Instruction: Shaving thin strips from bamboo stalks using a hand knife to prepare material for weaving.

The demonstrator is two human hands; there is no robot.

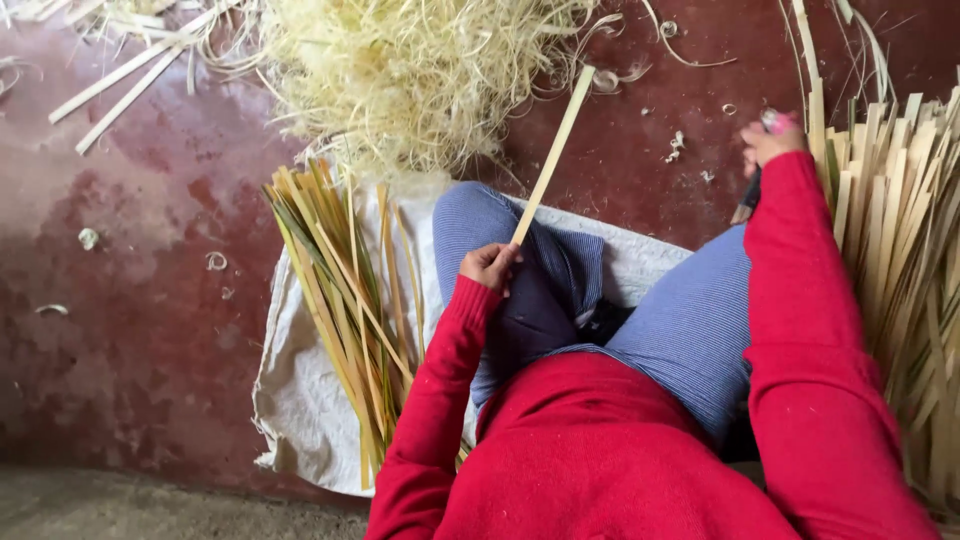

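While your left hand (490, 266) is clenched round the near end of the pale bamboo strip (556, 150), the strip slants up and away from your knee toward the heap of shavings (420, 70) — only one end is gripped, so it could swing or flex and slip if you load it sideways. Your right hand (768, 140) is closed on a dark-handled tool (748, 200), prob. a blade, though the working end is hidden behind your red sleeve. Held that near your blue-trousered leg, it could nick the cloth or you if it drops inward. Can't tell which way the edge faces.

Around your knee: a bundle of green-yellow splints (345, 300) lies just left of it on the white cloth (300, 400), ends fanned out — easy to snag w/ your elbow. Right of the knee, past the tool hand, a big stack of pale slats (900, 260) crowds that arm, touching or nearly touching the sleeve. Beyond the knee the shavings pile meets the cloth's far edge. Loose curls and a few stray sticks (130, 75) dot the red floor (130, 300) farther left.
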